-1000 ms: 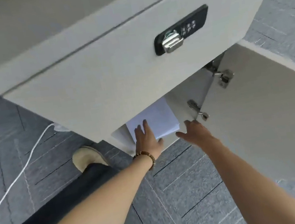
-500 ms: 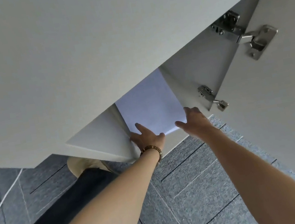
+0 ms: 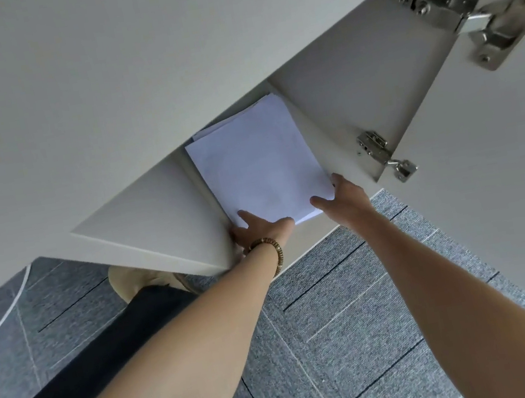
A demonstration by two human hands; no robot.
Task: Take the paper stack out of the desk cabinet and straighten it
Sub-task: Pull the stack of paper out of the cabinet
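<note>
With the paper stack (image 3: pixel 258 161) lying on the cabinet (image 3: pixel 138 212) floor, each hand, left hand (image 3: pixel 259 229) and right hand (image 3: pixel 344 197), pinching a near corner, should draw it out level so the loose far sheets don't slide.

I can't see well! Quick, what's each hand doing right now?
Left hand: shut on the paper stack at its near left corner, thumb on top.
Right hand: shut on the paper stack at its near right corner.
</note>
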